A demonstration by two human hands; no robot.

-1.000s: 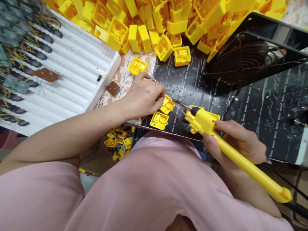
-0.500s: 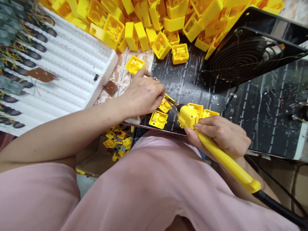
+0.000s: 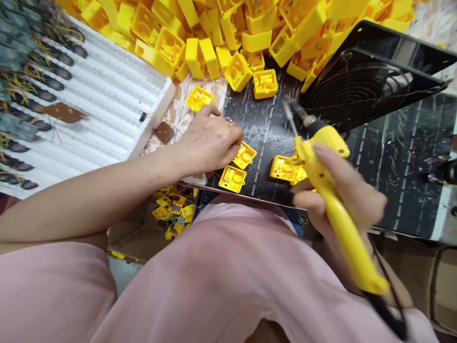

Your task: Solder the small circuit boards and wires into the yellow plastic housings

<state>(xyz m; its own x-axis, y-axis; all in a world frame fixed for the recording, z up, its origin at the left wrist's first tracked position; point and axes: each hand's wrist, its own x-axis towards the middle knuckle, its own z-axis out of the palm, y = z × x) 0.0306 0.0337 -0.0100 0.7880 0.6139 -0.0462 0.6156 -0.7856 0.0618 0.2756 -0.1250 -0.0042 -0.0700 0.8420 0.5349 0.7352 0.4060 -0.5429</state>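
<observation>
My right hand [image 3: 355,190] is wrapped round the yellow handle of a soldering gun [image 3: 337,228], slightly blurred by motion. Its metal tip points up and left, clear of the casings, over the black mat. My left hand [image 3: 210,143], with a ring on it, rests on the table with fingers curled in at the edge of a small open yellow casing [image 3: 246,155]. Whatever its fingertips pinch is hidden. Just below lies a second yellow casing [image 3: 233,179] with small metal parts inside. More open casings [image 3: 282,167] sit partly behind the soldering gun.
A heap of yellow casings [image 3: 210,57] fills the back. A black fan [image 3: 353,90] stands at the right rear. On the left, a white foam tray [image 3: 117,90] carries wired speakers. A cardboard box [image 3: 134,233] with yellow parts is below the table edge.
My right hand has lifted the soldering gun away from the upper casing, up and to the right, turning its tip upward. My left hand has stayed nearly in place.
</observation>
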